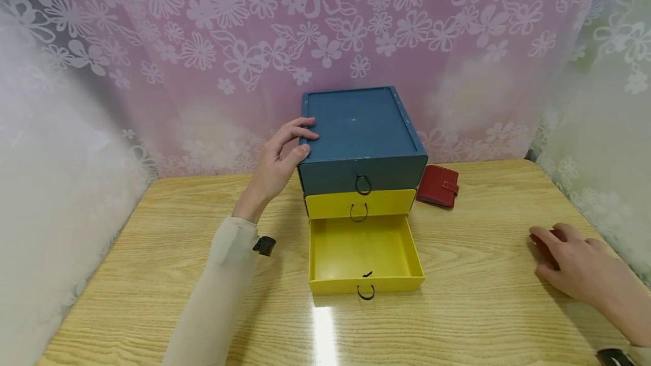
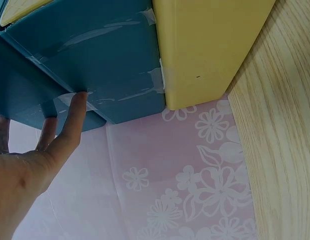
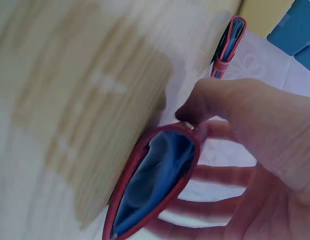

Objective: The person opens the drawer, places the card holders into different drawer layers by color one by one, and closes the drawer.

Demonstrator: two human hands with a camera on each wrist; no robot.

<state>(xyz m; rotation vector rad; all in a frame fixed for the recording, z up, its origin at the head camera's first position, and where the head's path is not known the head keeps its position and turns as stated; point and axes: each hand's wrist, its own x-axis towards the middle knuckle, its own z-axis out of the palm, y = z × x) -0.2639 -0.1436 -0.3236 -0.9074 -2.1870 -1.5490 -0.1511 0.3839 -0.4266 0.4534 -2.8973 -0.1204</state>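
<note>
A blue drawer box (image 1: 361, 123) tops a small stack, with a closed yellow drawer (image 1: 330, 205) under it. The lowest yellow drawer (image 1: 335, 286) is pulled out and shows a bare floor. My left hand (image 1: 277, 160) rests on the left edge of the blue box, fingers loosely extended; the left wrist view shows fingertips (image 2: 79, 100) against its side. Far to the right, my right hand (image 1: 580, 258) grips a red card holder with bluish sleeves (image 3: 157, 172) between thumb and fingers, at the tabletop. That hand mostly hides it in the head view.
Another red card holder (image 1: 438, 186) with a snap strap lies right of the stack. Black loops (image 1: 365, 292) serve as drawer pulls. A wooden table (image 1: 203, 213) carries everything, with a flowered pink curtain (image 1: 244, 72) behind it.
</note>
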